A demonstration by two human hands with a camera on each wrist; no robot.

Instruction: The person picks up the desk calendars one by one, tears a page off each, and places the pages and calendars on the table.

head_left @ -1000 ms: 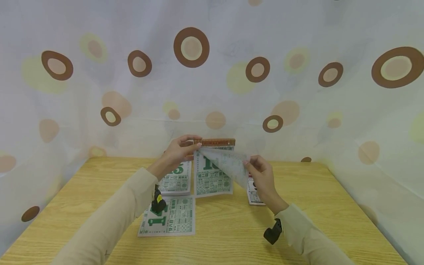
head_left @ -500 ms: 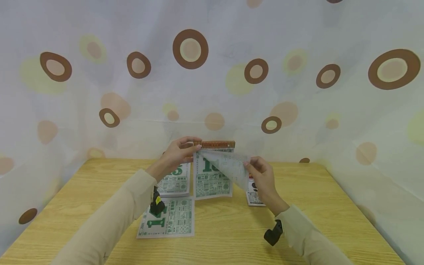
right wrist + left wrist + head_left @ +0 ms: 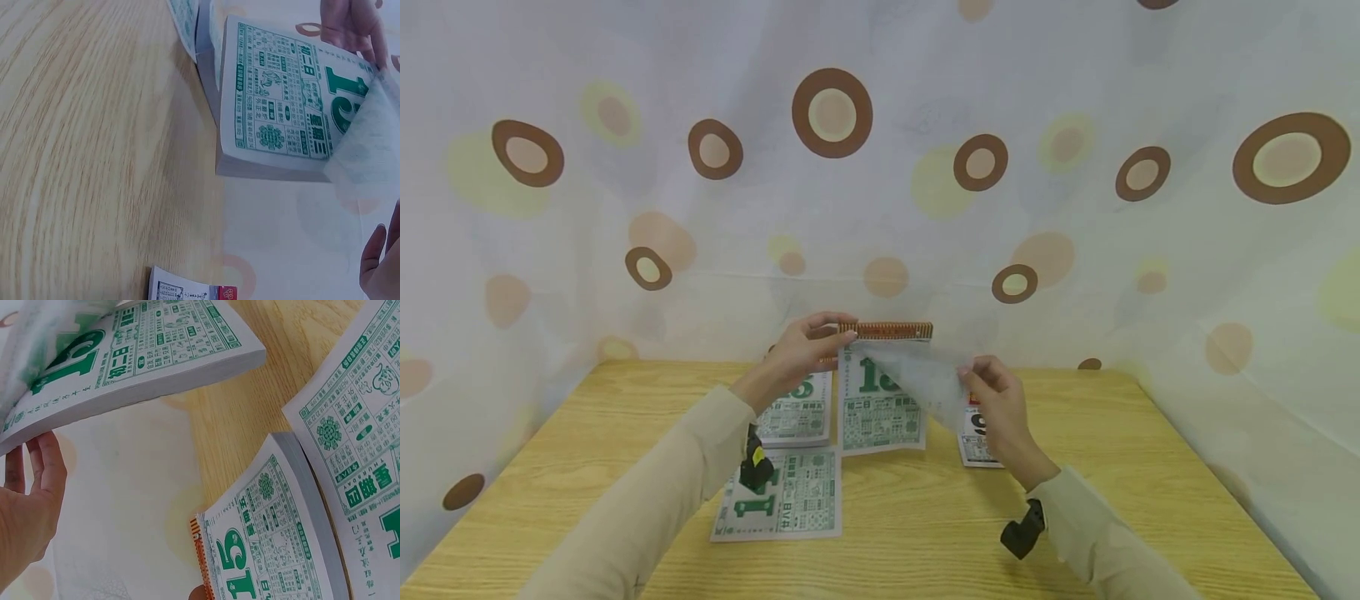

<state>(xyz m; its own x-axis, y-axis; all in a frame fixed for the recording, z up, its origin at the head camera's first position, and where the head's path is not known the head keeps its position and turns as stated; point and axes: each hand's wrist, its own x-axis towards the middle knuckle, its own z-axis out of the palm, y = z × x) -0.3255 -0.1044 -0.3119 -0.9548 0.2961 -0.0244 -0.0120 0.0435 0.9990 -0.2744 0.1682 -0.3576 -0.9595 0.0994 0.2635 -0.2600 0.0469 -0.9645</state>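
A thick tear-off calendar point(image 3: 880, 425) with green print and an orange-striped top binding is held up above the table. At its upper left corner, my left hand point(image 3: 793, 356) grips it, with the thumb on the front and fingers behind. My right hand point(image 3: 1003, 412) pinches the loose corner of the thin top page point(image 3: 934, 382). This page slants across the calendar's upper right, folded over so its pale back shows, and partly covers the large green numeral beneath. In the right wrist view the calendar's thick edge point(image 3: 272, 167) is plain.
On the wooden table point(image 3: 910, 533), a second green calendar block point(image 3: 797, 417) lies partly behind my left arm. In front of it is another green calendar point(image 3: 808, 492), turned sideways. A smaller red-and-black calendar point(image 3: 976, 446) lies under my right hand. A patterned cloth point(image 3: 880, 208) surrounds the table.
My right hand has shifted slightly right, taking the page's corner with it. My left hand keeps its grip on the calendar's top corner.
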